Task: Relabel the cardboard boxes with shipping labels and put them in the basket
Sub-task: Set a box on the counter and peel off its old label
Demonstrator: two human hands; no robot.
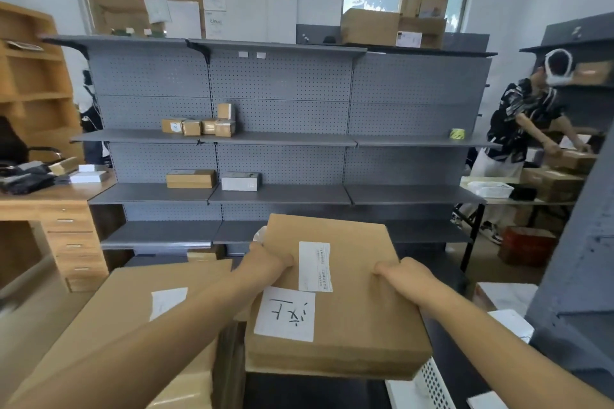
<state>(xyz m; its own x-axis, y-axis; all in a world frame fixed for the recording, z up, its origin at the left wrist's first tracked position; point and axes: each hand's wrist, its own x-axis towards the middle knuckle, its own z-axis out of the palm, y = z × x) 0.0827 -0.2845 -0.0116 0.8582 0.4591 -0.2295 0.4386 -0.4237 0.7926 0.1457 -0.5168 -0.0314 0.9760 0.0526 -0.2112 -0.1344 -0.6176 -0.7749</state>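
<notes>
A flat cardboard box (358,305) is held in front of me, tilted up at its far end. On its top are a printed shipping label (315,266) and a white sheet with handwritten characters (285,314). My left hand (269,261) grips the box's left edge beside the shipping label. My right hand (403,277) grips its right edge, fingers curled over the top. A white perforated basket (428,382) shows its rim just below the box's near right corner.
A second large cardboard box (133,315) with a white label lies at the lower left, under my left forearm. Grey pegboard shelves (282,139) with small boxes stand ahead. A wooden desk (59,209) is at the left. A person (521,129) handles boxes at a table on the right.
</notes>
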